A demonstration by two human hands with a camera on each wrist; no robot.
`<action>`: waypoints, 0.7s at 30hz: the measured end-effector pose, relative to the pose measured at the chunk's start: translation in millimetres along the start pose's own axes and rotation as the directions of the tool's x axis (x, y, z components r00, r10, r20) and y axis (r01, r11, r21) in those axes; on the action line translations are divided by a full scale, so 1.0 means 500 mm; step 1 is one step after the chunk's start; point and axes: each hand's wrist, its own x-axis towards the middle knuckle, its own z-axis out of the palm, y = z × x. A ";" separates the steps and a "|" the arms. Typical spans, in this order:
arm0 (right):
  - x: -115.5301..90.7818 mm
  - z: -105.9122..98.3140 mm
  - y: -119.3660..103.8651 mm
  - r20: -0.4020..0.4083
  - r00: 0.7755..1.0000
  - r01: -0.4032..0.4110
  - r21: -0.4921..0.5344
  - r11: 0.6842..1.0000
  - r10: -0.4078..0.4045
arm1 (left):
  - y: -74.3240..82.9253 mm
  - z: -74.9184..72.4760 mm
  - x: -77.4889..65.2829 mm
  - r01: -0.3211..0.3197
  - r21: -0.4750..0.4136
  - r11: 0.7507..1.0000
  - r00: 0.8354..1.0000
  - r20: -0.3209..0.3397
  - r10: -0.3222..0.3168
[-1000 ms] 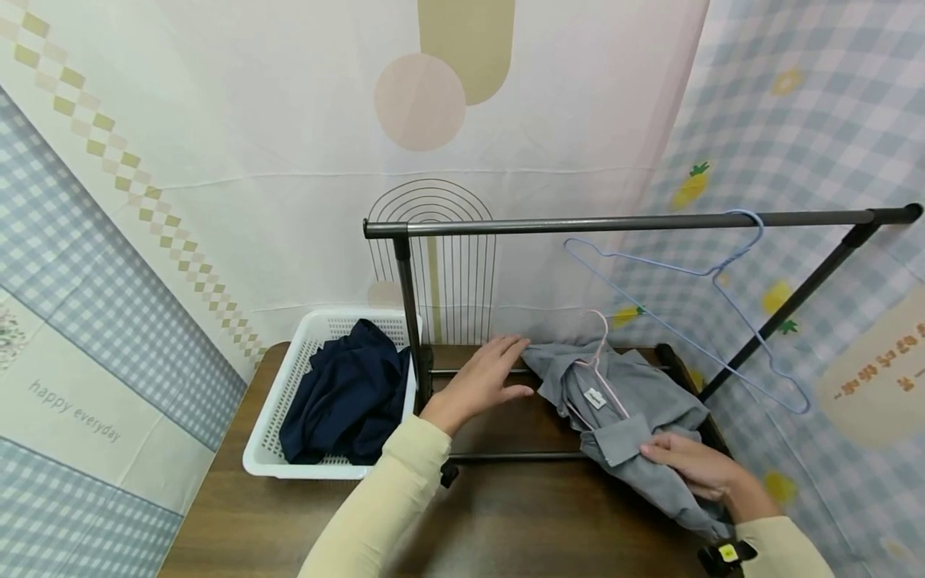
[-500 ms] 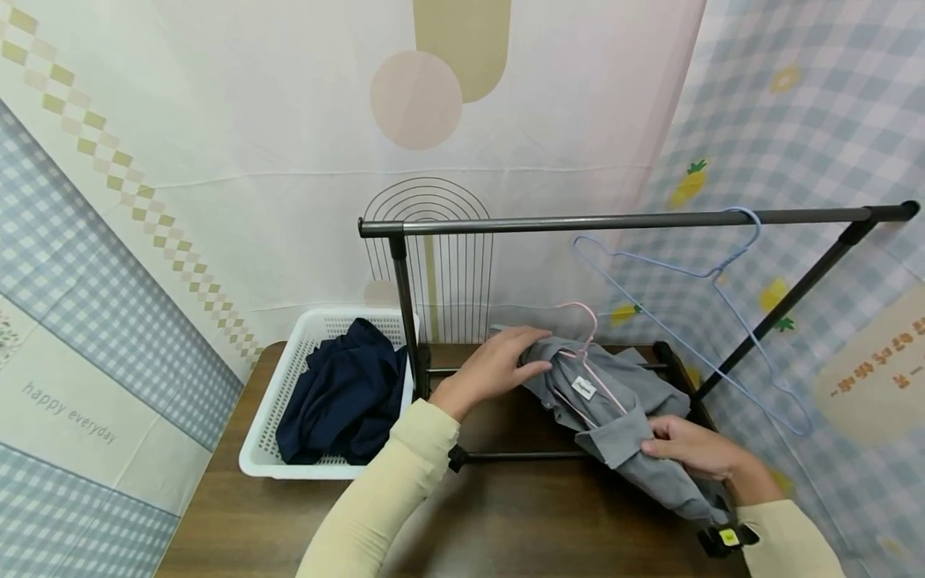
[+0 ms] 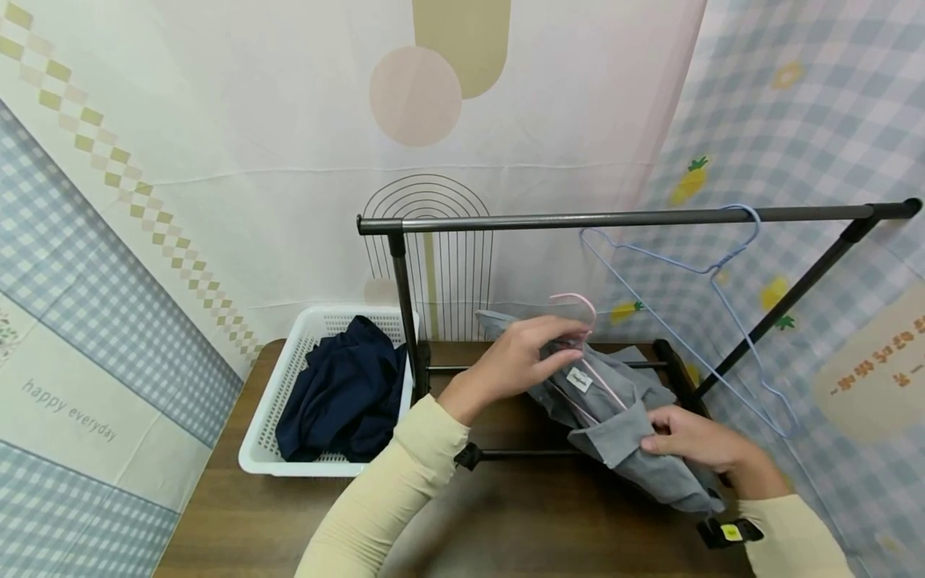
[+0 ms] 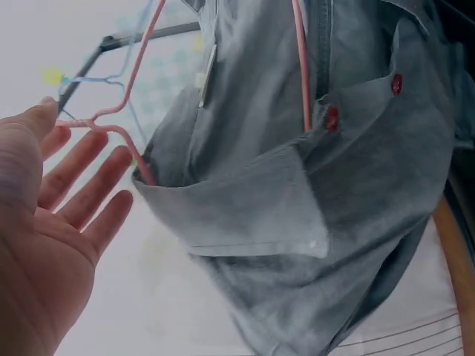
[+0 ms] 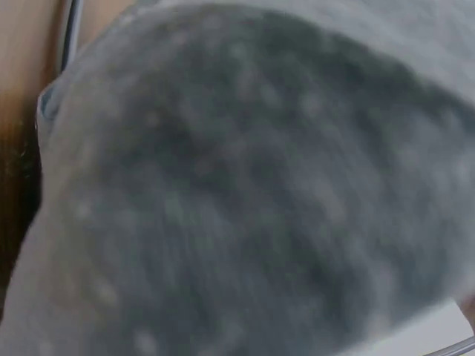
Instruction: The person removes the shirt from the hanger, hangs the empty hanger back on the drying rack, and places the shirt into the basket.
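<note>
A grey collared shirt [image 3: 620, 437] sits on a pink hanger [image 3: 607, 384], whose hook rises above the collar. My left hand [image 3: 515, 363] pinches the hanger at the base of its hook, between thumb and fingertips. Red buttons and a turned-down collar show on the shirt [image 4: 245, 215] in the left wrist view, where the left hand [image 4: 52, 237] has its other fingers spread beside the cloth. Further right, my right hand [image 3: 690, 440] grips the shirt near its collar, some fingers hidden by fabric. Blurred grey cloth fills most of the right wrist view.
A black clothes rack [image 3: 542, 221] stands on the wooden table [image 3: 506, 514], and a blue hanger [image 3: 711, 269] hangs from its bar at the right. Left of it is a white basket [image 3: 254, 449] with dark navy clothing [image 3: 343, 401] inside. Patterned cloth covers the walls.
My left hand has moved right from beside the shirt and taken hold of the pink hanger's neck. The hanger's hook has risen and shifted left; the right hand keeps its grip on the shirt.
</note>
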 end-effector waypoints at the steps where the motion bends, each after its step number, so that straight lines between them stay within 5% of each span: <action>1: -0.001 0.001 -0.007 0.004 1.000 0.010 -0.015 1.000 -0.010 | 0.005 -0.004 0.004 -0.005 -0.016 1.000 1.000 0.005 0.005; 14: 0.013 0.001 -0.078 0.031 0.998 0.057 -0.147 0.988 -0.053 | 0.056 -0.050 0.029 -0.058 0.076 0.995 0.998 0.023 0.057; 21: 0.022 -0.004 -0.101 -0.087 0.993 0.039 -0.353 0.935 -0.074 | 0.083 -0.071 0.033 -0.053 0.143 0.988 0.999 0.016 0.051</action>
